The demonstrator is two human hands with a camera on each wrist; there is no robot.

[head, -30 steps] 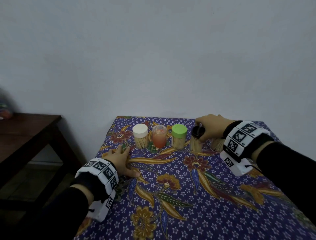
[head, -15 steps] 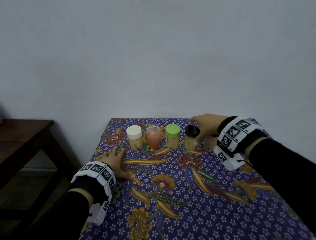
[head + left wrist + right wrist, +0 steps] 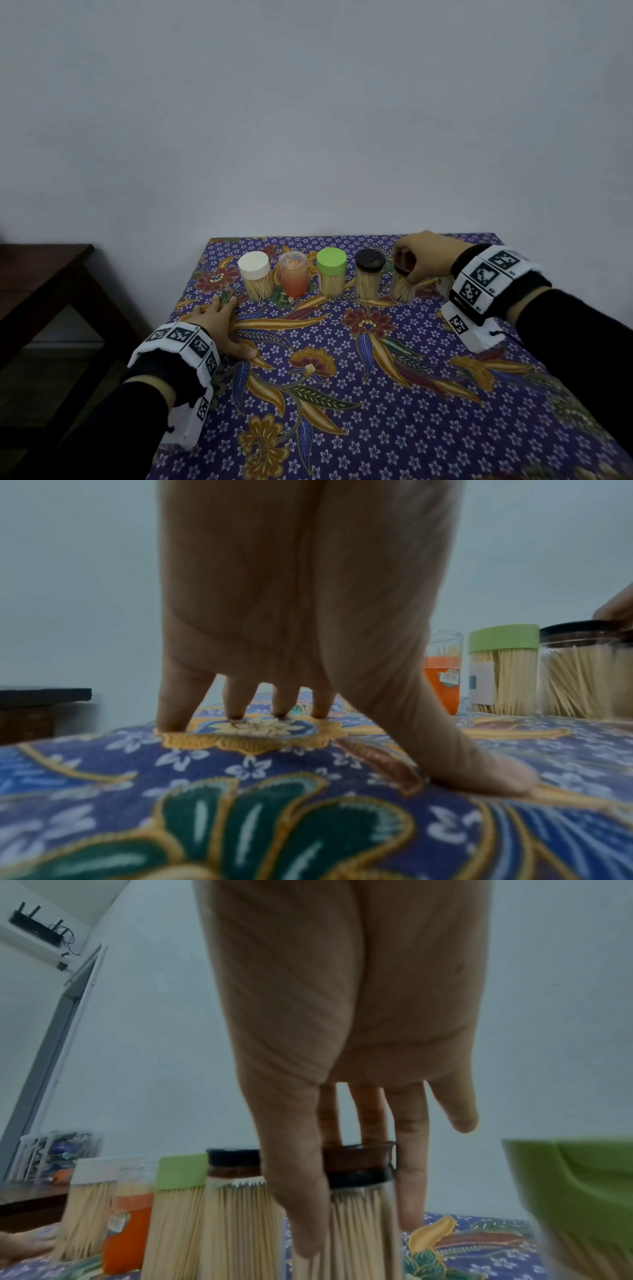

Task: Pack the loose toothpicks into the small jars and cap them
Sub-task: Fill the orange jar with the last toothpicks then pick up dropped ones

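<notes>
Right hand [image 3: 421,255] up at the far right end of the row, curled round the brown-lid jar [image 3: 403,286]. Thumb on the near side of that jar, fingers [image 3: 409,1191] on the far side and over the lid. Full of toothpicks [image 3: 356,1231] inside, packed tight and standing up. Down low by the cloth, leaning a little; hard to tell if lifted or still standing.

Left hand [image 3: 219,322] holding nothing. Spread out, fingertips [image 3: 171,718] and thumb pressing down on the flowery cloth [image 3: 342,377] near the left edge of the counter [image 3: 205,246].

Four more jars in a neat line along the back of the counter, close to the wall [image 3: 308,120]. From left to right: white-lid jar [image 3: 255,277], orange jar [image 3: 294,277] with a see-through top, green-lid jar [image 3: 331,274], black-lid jar [image 3: 369,275]. All four standing up straight, lids on, full of toothpicks. Black-lid jar just beside the one in the right hand, not touching it.

Something green and blurry [image 3: 582,1191] very near the right wrist camera; too fuzzy to name.

Black and white square-patterned bands [image 3: 486,274] on both wrists, over black sleeves.

Off to the left, apart from the counter, a dark wooden table [image 3: 44,274].
</notes>
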